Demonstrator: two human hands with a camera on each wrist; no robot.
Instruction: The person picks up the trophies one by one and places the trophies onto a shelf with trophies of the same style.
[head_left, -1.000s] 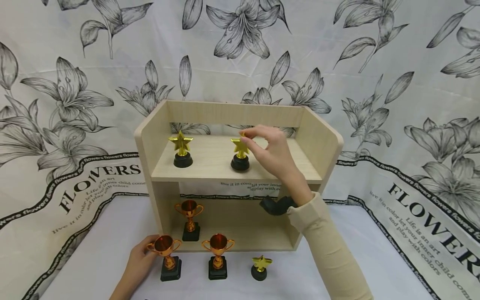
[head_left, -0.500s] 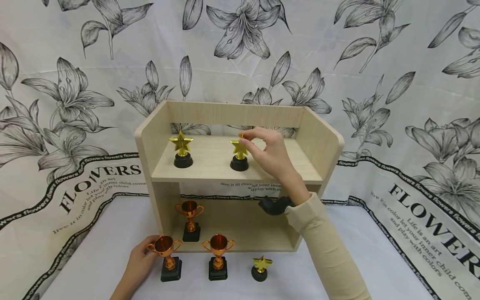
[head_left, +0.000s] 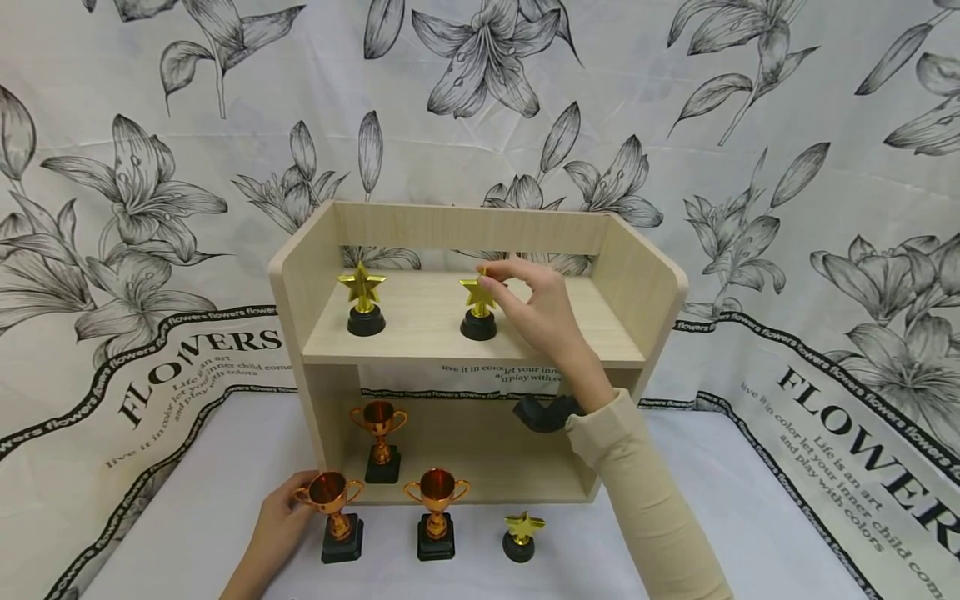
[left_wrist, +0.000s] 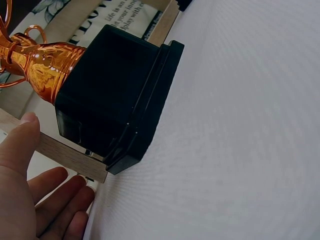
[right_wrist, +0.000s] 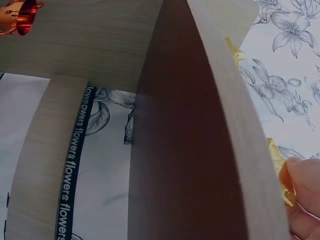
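My right hand (head_left: 536, 304) pinches the tip of a gold star trophy (head_left: 480, 310) between thumb and fingers. Its round black base is at the upper shelf board, right of the middle. In the right wrist view the shelf edge partly covers that star (right_wrist: 280, 172). My left hand (head_left: 281, 517) is beside an orange-copper trophy cup (head_left: 333, 500) on the table, close to its left handle. Seen from the left wrist, the left fingers (left_wrist: 60, 200) are relaxed with nothing between them, and the cup's black base (left_wrist: 112, 90) stands beyond them.
Another star trophy (head_left: 365, 302) stands on the upper left of the wooden shelf (head_left: 480, 346). One copper cup (head_left: 381, 442) occupies the lower level. In front, a second cup (head_left: 436, 517) and a small star trophy (head_left: 520, 537) stand on the white cloth (head_left: 600, 550).
My right forearm has shifted slightly left and the pinched star trophy has nudged left by a small amount. The left hand and the cups have stayed in place.
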